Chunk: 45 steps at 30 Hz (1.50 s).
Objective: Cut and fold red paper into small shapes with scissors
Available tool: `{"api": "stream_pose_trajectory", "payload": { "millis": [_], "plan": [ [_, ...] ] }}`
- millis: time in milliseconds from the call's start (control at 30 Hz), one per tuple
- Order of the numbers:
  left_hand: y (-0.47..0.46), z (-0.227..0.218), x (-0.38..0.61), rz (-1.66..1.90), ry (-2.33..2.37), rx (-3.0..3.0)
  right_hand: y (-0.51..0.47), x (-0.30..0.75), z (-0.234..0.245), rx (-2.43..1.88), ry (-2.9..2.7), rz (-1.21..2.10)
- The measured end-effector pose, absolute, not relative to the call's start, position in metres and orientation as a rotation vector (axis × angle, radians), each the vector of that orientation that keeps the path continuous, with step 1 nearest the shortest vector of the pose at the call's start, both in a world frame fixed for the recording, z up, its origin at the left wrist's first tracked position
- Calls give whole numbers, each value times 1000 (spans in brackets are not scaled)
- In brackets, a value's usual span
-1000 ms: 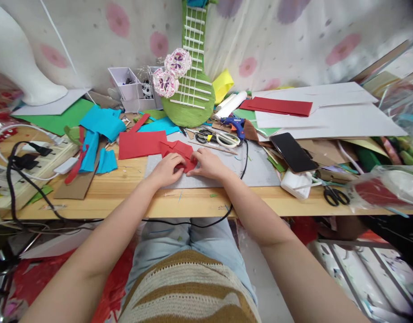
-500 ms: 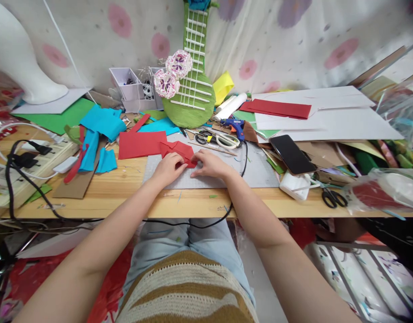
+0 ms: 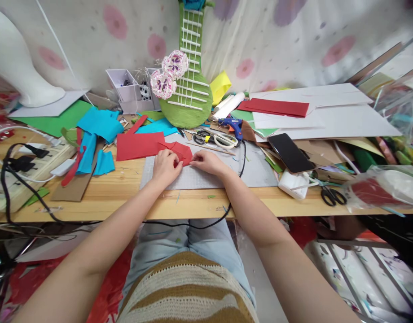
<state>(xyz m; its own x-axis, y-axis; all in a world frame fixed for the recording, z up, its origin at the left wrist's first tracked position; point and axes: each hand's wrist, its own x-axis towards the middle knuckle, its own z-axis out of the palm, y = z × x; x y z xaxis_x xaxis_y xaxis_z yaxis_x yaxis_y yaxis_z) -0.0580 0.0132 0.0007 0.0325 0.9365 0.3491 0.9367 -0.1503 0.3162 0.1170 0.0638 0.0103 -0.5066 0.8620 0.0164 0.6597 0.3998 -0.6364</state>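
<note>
A folded piece of red crepe-like paper (image 3: 181, 151) lies on the grey cutting mat (image 3: 257, 177) in front of me. My left hand (image 3: 166, 168) is on its left and near side, fingers curled, with thumb and forefinger pinching the lower edge. At the right corner, the fingertips of my right hand (image 3: 207, 161) are pressed together on the paper. Part of the folded piece is hidden under my left fingers. A larger flat red sheet (image 3: 136, 146) lies just to the left, touching or overlapping it; which one, I cannot tell.
Behind the mat are scissors (image 3: 225, 141), a blue glue gun (image 3: 234, 126) and a green guitar-shaped craft (image 3: 188, 107). Blue paper pieces (image 3: 100, 123) and a power strip (image 3: 41, 166) lie left. To the right are a phone (image 3: 290, 152), black scissors (image 3: 332, 196) and white boards (image 3: 348, 119).
My right thumb and fingers have closed onto the right corner of the folded red paper. The left hand stays on the paper, its fingers shifted slightly. The view has moved a little.
</note>
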Motion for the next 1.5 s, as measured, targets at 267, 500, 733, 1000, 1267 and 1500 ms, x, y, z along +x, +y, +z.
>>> {"api": "stream_pose_trajectory", "payload": {
  "millis": [267, 500, 733, 1000, 1267, 1500],
  "plan": [
    [16, -1, -58, -741, -2075, -2234, 60, 111, 12, -1467, -2356, 681],
    [16, -2, -59, -746, -2081, -2204, 59, 111, 13, -1461, -2383, 667],
    [16, -1, -62, -775, -2025, -2221, 60, 110, 12, -1451, -2385, 658],
    [21, 1, -62, -716, -1843, -2465, 59, 110, 12, -1422, -2396, 651],
    [22, -3, -65, -653, -1828, -2535, 65, 121, 14, -1316, -2390, 872],
    [25, -5, -66, -670, -1833, -2553, 73, 127, 8, -1386, -2212, 826]
  ]
}}
